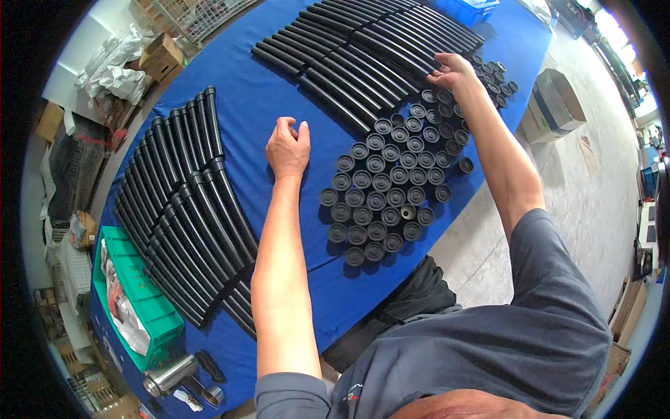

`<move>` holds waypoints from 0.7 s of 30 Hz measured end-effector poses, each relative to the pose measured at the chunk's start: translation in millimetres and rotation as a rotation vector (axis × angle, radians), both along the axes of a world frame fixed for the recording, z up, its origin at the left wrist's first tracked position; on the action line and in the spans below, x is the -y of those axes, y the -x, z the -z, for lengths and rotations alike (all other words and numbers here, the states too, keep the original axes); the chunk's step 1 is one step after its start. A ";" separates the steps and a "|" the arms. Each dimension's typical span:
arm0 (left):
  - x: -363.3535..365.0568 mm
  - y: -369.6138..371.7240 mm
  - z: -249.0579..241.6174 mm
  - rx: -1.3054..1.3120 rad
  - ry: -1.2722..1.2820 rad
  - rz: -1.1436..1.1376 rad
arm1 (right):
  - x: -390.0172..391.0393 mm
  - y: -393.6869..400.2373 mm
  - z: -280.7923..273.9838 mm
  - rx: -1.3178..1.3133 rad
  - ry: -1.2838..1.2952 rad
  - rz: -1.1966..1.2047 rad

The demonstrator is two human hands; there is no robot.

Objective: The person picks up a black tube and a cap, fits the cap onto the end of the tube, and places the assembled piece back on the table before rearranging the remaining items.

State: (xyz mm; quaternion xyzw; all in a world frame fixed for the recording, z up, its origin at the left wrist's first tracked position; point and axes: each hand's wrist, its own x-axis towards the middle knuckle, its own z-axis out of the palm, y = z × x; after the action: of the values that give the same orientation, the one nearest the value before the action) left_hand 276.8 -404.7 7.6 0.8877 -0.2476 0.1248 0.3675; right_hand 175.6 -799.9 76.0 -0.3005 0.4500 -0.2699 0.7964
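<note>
My right hand (453,72) reaches to the near end of a row of black tubes (349,52), with its thumb and fingers closed on the end of one tube (419,64). Below that hand, many round black caps (380,183) are spread over the blue cloth, standing in loose rows. My left hand (287,146) rests above bare cloth between the two tube groups. Its fingers are partly curled, the thumb stands apart, and no object shows in it. Left of it lies a second group of black tubes (185,202) with collared ends, in overlapping rows.
A green crate (171,328) holding plastic-wrapped material stands at the table's left edge, near a metal cylinder (171,373). One pale cap (407,211) sits among the black ones. A blue bin (467,10) is at the far end. A cardboard box (553,105) stands on the floor at right.
</note>
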 end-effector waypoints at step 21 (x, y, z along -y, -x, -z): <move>2.2 -5.2 13.5 0.053 0.133 -0.040 | 4.1 30.3 -18.0 0.019 0.139 -0.075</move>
State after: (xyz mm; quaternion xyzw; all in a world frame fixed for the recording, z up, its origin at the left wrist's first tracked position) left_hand 282.0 -406.9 -5.9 0.8625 -0.2305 0.1717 0.4165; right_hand 145.3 -804.0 93.9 -0.3692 0.4108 -0.2735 0.7875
